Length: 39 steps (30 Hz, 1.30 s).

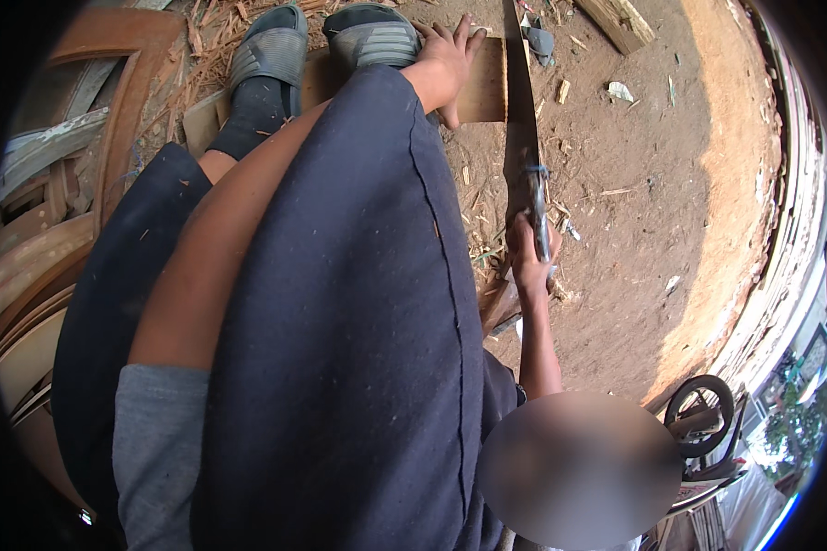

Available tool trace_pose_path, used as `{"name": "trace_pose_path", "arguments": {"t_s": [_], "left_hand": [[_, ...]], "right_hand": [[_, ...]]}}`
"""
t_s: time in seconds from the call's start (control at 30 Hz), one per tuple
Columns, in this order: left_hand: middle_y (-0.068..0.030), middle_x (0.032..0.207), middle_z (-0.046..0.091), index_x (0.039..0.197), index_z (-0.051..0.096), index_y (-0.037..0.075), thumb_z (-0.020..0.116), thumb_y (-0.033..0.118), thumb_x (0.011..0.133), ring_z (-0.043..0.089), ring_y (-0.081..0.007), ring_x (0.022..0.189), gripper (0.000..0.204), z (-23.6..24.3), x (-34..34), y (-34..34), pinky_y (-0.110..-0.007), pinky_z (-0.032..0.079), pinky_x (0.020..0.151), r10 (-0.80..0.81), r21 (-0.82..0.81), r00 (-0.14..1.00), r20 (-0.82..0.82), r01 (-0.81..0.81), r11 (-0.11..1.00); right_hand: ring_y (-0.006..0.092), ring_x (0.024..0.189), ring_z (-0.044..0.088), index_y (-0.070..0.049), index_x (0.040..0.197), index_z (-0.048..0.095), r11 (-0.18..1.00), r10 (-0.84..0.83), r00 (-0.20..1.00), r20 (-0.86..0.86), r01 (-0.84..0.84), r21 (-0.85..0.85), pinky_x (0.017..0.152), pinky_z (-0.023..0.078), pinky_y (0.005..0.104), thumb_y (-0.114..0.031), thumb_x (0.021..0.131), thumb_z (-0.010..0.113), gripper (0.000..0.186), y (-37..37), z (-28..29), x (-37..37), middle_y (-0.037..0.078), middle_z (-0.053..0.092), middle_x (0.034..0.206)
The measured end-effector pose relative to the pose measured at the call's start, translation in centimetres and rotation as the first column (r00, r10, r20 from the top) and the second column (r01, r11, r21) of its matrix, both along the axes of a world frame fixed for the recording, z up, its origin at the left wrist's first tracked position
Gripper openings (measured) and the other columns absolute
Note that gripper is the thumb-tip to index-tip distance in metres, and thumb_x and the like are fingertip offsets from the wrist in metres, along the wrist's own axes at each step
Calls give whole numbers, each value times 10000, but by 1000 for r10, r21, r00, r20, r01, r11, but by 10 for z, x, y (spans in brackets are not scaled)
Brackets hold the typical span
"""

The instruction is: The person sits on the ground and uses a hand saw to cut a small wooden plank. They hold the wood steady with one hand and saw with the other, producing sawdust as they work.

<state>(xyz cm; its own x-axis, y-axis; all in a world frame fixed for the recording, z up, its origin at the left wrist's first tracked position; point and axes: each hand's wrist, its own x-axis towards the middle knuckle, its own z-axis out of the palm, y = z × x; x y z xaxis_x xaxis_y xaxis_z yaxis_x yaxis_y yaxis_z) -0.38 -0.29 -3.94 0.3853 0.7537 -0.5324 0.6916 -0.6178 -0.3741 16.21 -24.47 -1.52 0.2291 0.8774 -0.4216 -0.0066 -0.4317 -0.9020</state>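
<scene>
A flat light-brown wooden board [483,84] lies low over the dirt ground, with the toes of my sandals on or against it. My left hand [444,66] presses down on it, fingers spread toward the far edge and thumb at the near edge. My right hand [529,248] is wrapped round the handle of a handsaw [521,124]. The saw's long dark blade points away from me, along the right end of the board. Whether its teeth are in the wood I cannot tell.
A brown wooden frame [119,119] and stacked boards [37,317] stand at left. Shavings and chips litter the dirt ground [634,211]. A timber block [618,23] lies at the far right. Nearer, at right, are a black wheel [700,413] and a blurred patch [579,468].
</scene>
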Motion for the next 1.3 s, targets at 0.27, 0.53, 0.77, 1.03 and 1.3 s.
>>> {"name": "trace_pose_path", "arguments": {"t_s": [0.27, 0.53, 0.77, 1.03, 1.3], "left_hand": [[-266, 1548, 10, 1505, 9, 23, 766, 745, 430, 341, -458, 1306, 1501, 18, -5, -1, -705, 369, 901, 8, -42, 1000, -3, -8, 999], [-243, 1556, -24, 1508, -18, 39, 751, 770, 426, 318, -464, 1315, 1515, 0, -4, 2, -691, 378, 904, -27, -22, 1000, -12, 27, 999], [-266, 1548, -18, 1503, -25, 22, 775, 737, 430, 323, -459, 1319, 1517, 1, 5, 2, -710, 360, 908, 8, -32, 1000, 16, -8, 999], [-262, 1549, 12, 1506, 14, 25, 775, 746, 406, 333, -478, 1303, 1519, 9, -4, 1, -708, 368, 902, 13, -30, 1000, 8, -13, 999], [-261, 1549, 14, 1506, 1, 28, 765, 751, 432, 336, -476, 1302, 1503, 0, 2, 1, -707, 369, 902, -13, -38, 1000, -4, 13, 999]], "right_hand": [[38, 530, 391, -38, 732, 541, 998, 23, 999, 40, -25, 52, 464, 305, 241, -175, 902, 592, 224, 68, 12, -14, -51, 466, 593], [86, 558, 457, 16, 792, 588, 989, 142, 961, 237, -147, 4, 505, 377, 283, -187, 871, 593, 218, -91, 2, 16, -1, 500, 605], [46, 490, 388, -46, 738, 541, 998, 1, 999, 40, -4, 66, 441, 301, 232, -185, 907, 590, 224, 48, 12, -14, -42, 468, 591], [58, 550, 415, -17, 766, 564, 998, 55, 997, 57, -57, 37, 480, 338, 270, -165, 896, 585, 198, 11, -2, -2, -27, 464, 593], [62, 521, 430, -21, 743, 548, 959, 125, 919, 374, -208, 192, 464, 348, 252, -189, 881, 594, 223, -67, -15, 13, -16, 491, 593]]}}
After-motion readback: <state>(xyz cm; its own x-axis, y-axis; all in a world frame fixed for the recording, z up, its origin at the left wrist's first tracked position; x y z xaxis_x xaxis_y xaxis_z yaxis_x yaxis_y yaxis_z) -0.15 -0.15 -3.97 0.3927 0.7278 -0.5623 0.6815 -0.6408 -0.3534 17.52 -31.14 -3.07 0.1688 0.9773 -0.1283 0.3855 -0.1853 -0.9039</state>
